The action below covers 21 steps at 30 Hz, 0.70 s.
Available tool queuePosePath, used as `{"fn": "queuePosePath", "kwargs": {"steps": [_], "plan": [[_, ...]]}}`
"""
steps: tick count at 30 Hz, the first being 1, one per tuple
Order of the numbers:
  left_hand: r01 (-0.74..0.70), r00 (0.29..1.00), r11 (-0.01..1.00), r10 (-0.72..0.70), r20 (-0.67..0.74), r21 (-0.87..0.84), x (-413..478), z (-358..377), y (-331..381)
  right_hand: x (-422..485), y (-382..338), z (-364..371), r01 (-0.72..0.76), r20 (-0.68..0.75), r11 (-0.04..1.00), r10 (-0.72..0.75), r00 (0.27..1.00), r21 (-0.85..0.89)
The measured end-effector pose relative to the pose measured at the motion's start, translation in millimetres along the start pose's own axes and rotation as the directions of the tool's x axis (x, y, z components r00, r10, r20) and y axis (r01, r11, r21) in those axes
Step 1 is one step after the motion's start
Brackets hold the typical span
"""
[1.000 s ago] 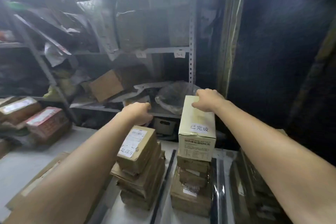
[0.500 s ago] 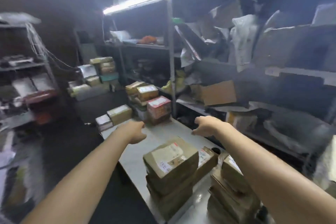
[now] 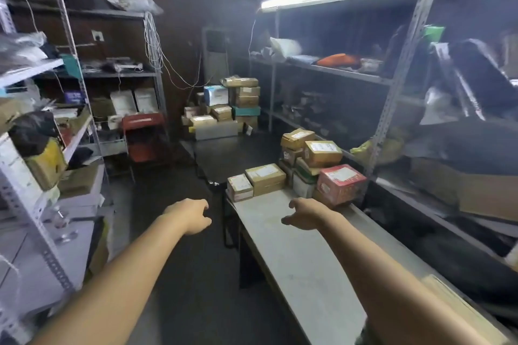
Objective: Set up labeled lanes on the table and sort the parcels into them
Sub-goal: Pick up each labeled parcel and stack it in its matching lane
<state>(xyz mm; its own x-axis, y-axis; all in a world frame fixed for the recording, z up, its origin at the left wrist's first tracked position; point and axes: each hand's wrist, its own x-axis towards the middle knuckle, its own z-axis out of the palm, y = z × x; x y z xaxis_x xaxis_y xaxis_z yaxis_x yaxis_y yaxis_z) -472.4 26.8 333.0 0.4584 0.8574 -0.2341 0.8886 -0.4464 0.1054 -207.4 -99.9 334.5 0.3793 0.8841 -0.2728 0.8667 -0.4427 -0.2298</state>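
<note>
Both empty, left hand (image 3: 192,216), right hand (image 3: 305,213) over table (image 3: 294,263), view swung left

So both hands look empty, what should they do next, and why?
Probably reach the right hand forward to the red parcel, nearest of the pile at the far end of the table; both hands hold nothing, and the left hand hangs beside it, over the floor.

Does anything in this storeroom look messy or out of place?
Yes. The parcels at the table's far end sit in a crooked heap, boxes tilted at different angles. Loose white wires dangle off the back shelf. No labeled lanes are visible on the table.
</note>
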Motion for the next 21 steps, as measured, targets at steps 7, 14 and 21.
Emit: {"fn": "queuePosePath", "kwargs": {"steps": [7, 14, 21], "plan": [[0.043, 0.997, 0.999, -0.044, 0.071, 0.022, 105.4, 14.1, -44.8, 118.2, -25.9, 16.3, -0.008, 0.047, 1.000, 0.008, 0.999, 0.003], [-0.026, 0.997, 0.996, 0.020, 0.074, 0.081, 255.0, -10.6, -8.1, 245.1, 18.0, -20.9, -0.032, -0.031, 0.991, 0.036, 0.999, 0.130], [-0.232, 0.972, 0.972, 0.233, 0.032, -0.022, 392.5, -53.7, 92.2, 328.0, 97.5, -71.4, -0.196, -0.097, 0.897, 0.253, 0.963, 0.397]]}}
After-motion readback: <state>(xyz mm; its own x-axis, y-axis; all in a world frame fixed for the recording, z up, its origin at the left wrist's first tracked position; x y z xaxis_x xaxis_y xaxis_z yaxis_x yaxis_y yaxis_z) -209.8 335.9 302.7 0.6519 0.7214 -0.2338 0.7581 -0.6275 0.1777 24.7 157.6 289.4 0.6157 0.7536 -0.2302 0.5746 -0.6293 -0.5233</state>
